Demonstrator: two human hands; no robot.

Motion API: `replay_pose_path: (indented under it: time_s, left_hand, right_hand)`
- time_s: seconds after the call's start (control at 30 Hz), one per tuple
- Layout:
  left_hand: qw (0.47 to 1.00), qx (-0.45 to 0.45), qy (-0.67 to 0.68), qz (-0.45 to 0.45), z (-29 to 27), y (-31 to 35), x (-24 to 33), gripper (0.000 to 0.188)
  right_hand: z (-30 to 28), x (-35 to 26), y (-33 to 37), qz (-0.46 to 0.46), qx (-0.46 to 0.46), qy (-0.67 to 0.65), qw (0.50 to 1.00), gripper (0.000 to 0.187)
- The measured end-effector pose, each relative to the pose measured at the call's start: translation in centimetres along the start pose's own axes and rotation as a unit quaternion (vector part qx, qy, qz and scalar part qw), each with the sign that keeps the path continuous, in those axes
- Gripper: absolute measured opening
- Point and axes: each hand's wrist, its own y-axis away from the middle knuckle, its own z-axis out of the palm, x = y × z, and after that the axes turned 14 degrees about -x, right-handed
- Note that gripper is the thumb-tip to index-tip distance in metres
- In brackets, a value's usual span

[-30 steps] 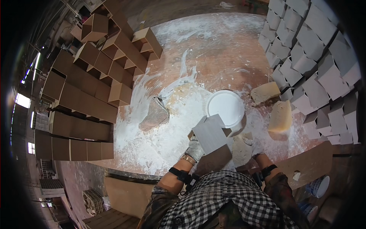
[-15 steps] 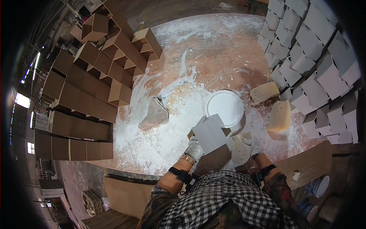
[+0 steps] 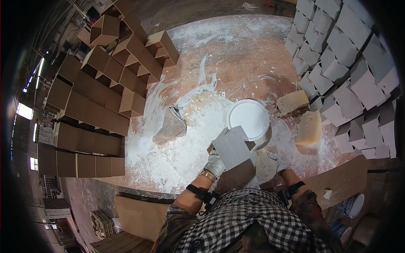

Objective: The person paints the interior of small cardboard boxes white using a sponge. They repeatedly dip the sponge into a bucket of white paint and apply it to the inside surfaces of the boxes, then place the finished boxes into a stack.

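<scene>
My left hand [image 3: 215,164], in a pale glove, grips a box [image 3: 232,148] by its left side. The box's upper face is coated grey-white, while the side toward me is bare brown board. To its right, my gloved right hand [image 3: 283,162] is closed on a white-smeared sponge [image 3: 265,168], fingers over its right edge. A round tub of white paint [image 3: 248,120] stands just beyond the box. Two yellowish sponge blocks [image 3: 292,102] lie right of the tub. Left of it rests a mesh-covered pad [image 3: 171,127].
Brown open boxes [image 3: 93,109] are stacked along the table's left side. White-coated boxes [image 3: 337,63] rise in a stack on the right. White smears cover much of the tabletop [image 3: 236,55]. Blue-and-white buckets [image 3: 353,205] stand below at the right.
My right hand and its sponge have shifted very slightly. The box in my left hand stays in place.
</scene>
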Motion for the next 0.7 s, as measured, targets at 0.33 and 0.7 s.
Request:
replay_pose_path:
  time_s: [0.33,0.7]
  left_hand:
    - [1.0,0.002,0.001,0.003,-0.07,-0.2,0.06,0.037]
    - [1.0,0.001,0.0,-0.009,0.15,0.39,-0.41,0.038]
  right_hand:
    - [0.46,0.07,-0.03,0.012,0.032,-0.016,0.999,0.025]
    - [0.61,0.0,0.02,0.001,0.019,0.025,1.0,0.025]
